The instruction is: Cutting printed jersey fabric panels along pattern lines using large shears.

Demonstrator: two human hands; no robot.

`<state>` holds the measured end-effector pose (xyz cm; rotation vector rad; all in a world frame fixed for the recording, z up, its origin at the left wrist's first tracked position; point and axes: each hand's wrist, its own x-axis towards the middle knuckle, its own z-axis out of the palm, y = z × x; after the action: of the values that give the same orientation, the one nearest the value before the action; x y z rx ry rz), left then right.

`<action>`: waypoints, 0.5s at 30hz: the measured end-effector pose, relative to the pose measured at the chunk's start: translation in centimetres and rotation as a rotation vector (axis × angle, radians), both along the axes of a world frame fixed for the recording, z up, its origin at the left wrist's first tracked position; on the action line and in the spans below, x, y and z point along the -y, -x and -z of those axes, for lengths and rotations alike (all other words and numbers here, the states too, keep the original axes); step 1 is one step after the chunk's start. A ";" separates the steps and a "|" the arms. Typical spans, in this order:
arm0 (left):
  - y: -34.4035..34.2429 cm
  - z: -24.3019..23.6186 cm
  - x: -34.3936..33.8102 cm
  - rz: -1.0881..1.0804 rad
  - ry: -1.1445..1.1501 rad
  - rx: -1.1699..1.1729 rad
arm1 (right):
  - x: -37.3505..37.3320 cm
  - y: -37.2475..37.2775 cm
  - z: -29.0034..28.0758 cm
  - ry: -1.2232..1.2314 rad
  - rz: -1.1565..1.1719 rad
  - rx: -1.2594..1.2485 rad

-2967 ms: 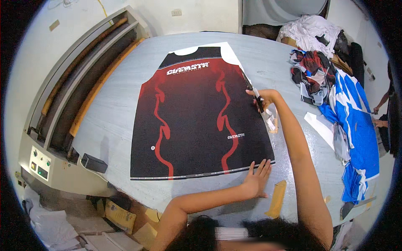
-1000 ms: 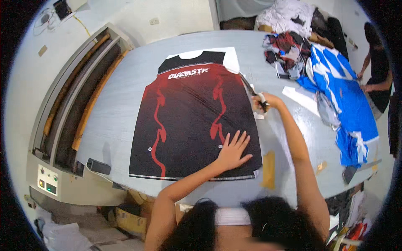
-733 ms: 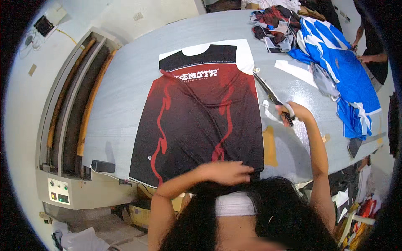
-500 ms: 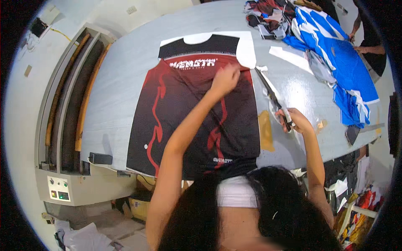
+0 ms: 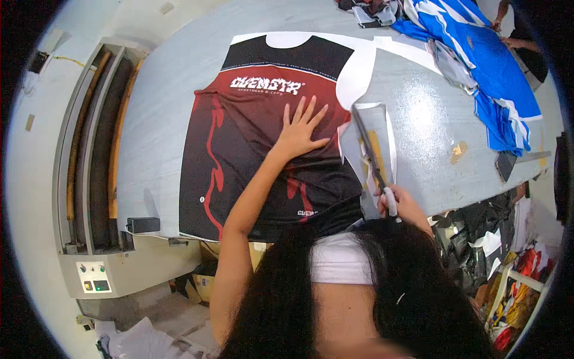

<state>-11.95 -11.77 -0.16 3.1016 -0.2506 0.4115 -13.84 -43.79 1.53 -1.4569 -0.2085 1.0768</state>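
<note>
A red and black jersey panel (image 5: 251,173) with white lettering lies on the table, with a white margin (image 5: 357,78) around its neck and right armhole. My left hand (image 5: 299,133) rests flat on the chest area, fingers spread, holding nothing. In my right hand (image 5: 405,206) is a pair of scissors (image 5: 372,149) with white wrapping on the handle. Their blades point away from me, tips close to the panel's right edge below the armhole. A white strip (image 5: 391,134) curves just right of the blades. My hair hides part of the panel's lower edge.
Blue and white fabric pieces (image 5: 478,66) lie at the far right, where another person's hand (image 5: 513,42) is near them. A dark phone (image 5: 505,166) sits by the right table edge. At left stand a roller machine (image 5: 98,155) and a small black box (image 5: 143,225).
My left hand has moved slightly left and nearer, and now lies spread. The panel has shifted and its chest creases have smoothed. The scissors have come left to the panel's edge.
</note>
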 end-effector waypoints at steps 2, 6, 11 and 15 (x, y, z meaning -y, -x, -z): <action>1.6 -0.3 -1.0 0.058 0.187 -0.289 | 1.0 0.0 0.5 0.053 -0.014 0.027; 3.0 -4.1 -1.8 0.038 0.257 -0.657 | 2.2 -2.0 -2.2 0.137 -0.133 0.235; -0.6 -2.5 -0.2 0.089 0.462 -0.241 | 4.3 -2.6 -2.1 0.209 -0.168 0.060; -2.5 -1.3 0.3 0.110 0.315 -0.200 | 4.6 -1.5 -2.6 0.156 -0.105 0.082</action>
<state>-9.47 -12.07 1.10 2.7767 -0.3173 0.1211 -12.32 -48.35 4.12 -1.6470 -0.2665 1.1388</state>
